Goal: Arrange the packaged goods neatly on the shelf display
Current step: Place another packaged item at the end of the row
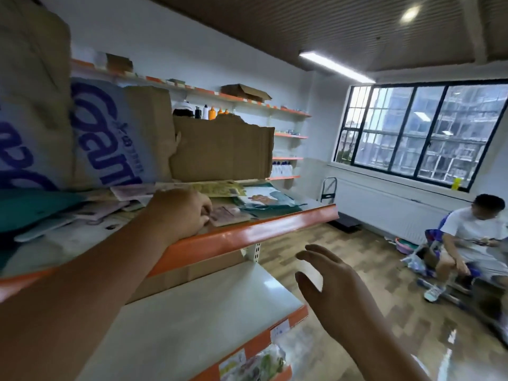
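Packets (229, 214), flat, pink, overlapping

3 near boxes (222, 152), 1 seated pers. (472, 229), pkts (228, 214) uncountable.

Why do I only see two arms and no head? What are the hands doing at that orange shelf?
The camera sits on the person's head and looks forward and down, so you see only their arms. There is just one picture, from that head camera. The left hand reaches onto the shelf and pinches a pink packet. Other flat goods lie around it, such as a teal packet, with a cardboard box behind them. The right hand is open in the air below the shelf edge and holds nothing. Another person sits by the window.
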Demonstrator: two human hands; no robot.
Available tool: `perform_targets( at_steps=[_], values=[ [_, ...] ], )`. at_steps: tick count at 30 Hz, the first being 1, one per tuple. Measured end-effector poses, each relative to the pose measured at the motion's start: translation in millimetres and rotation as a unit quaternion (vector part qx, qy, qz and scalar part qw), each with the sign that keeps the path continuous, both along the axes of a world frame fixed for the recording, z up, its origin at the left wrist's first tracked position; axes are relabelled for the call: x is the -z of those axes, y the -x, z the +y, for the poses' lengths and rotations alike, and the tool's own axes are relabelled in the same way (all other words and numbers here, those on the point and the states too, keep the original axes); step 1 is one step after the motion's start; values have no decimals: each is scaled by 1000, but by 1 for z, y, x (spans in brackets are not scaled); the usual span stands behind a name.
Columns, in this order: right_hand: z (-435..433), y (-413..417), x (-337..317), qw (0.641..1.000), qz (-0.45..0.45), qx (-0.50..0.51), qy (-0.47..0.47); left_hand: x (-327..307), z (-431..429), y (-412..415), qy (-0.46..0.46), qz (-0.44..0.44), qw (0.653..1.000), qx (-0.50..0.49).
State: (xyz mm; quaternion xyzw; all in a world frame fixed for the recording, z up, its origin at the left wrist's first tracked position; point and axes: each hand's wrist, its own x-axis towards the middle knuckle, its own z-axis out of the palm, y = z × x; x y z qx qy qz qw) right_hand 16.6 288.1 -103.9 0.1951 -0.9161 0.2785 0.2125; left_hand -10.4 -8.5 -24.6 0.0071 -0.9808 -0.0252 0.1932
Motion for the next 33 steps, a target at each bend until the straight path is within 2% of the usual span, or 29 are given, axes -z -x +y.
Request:
perform_targets(
  at_steps=[5,8,9,12,15,18,21,25,28,30,33],
  values=[
    [-51,40,-35,996,61,-68,-5,3,1,13,53,-3,998,-41],
    [-76,66,-52,991,88,-95,-17,0,-1,27,9,-75,993,-86],
    [-83,74,-57,990,93,-104,-23,1,-2,27,-11,-68,994,-88],
    [-100,99,-64,986,83,-135,-50,9,-4,19,-59,24,995,-71],
    [-117,119,-68,980,56,-166,-94,13,-9,11,-77,77,993,-52],
    [-134,137,-72,974,80,-188,-103,9,-13,5,-103,120,987,-32],
    [-144,150,-77,972,101,-205,-46,8,-15,0,-113,159,980,-24],
    [-150,169,-92,959,60,-250,116,5,-19,0,-124,202,971,-42],
    [-157,181,-102,920,-11,-326,215,4,-19,3,-140,213,965,-59],
    [-163,186,-107,883,-95,-363,280,3,-22,6,-148,216,962,-73],
    [-166,198,-111,845,-199,-382,317,3,-25,9,-139,211,962,-104]
  ],
)
